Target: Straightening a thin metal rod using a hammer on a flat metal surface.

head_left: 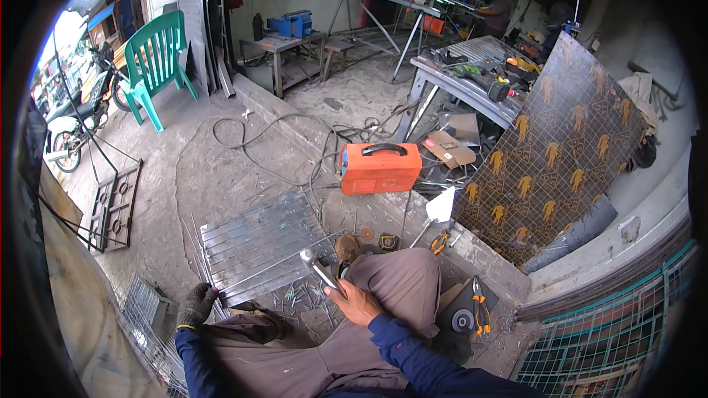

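My left hand, in a dark grey glove, is closed at the near-left corner of a ribbed metal panel. Its fingers pinch the left end of a thin metal rod that slants across the panel. Bare and closed, my right hand grips a hammer with a rounded silver head, raised over the panel's near-right edge. Small metal offcuts lie scattered on the ground below it. My legs are bent to either side of these pieces.
An orange portable machine with cables stands ahead. To the right lie a tape measure, pliers, a grinding disc and a patterned board. A green chair and motorcycle stand far left; a person works at the back.
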{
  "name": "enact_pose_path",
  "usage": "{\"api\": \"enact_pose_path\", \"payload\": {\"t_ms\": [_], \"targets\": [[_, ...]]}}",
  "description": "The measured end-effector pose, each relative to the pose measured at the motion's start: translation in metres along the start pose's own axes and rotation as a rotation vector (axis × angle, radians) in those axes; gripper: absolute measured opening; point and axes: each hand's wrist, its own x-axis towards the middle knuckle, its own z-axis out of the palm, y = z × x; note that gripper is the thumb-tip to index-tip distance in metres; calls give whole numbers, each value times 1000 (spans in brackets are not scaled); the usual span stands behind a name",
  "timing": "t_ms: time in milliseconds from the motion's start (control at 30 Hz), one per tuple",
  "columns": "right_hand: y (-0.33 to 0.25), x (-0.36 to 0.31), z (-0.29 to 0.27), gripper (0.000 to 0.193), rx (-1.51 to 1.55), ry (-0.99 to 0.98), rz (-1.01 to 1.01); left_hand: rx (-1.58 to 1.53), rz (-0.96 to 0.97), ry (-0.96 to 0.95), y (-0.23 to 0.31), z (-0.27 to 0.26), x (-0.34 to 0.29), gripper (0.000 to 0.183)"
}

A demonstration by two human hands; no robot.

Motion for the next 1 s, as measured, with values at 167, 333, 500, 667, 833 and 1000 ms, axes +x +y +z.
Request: {"api": "enact_pose_path", "payload": {"t_ms": [167,333,500,667,833,1000], "targets": [[6,-5,4,51,24,15,-11,-140,55,77,8,-6,-6,39],[2,-8,5,51,8,-3,-17,-194,64,136,-12,-2,-7,39],[-6,3,-2,49,38,-15,26,-217,-62,-136,-1,-12,1,48],[-4,5,-10,50,74,9,67,-144,-163,-371,21,-13,17,58],[-6,-8,-7,41,296,-112,211,-173,-262,-411,-14,-9,4,57],[-11,-27,-14,38,442,8,219,-306,-264,-456,-22,-11,1,49]]}}
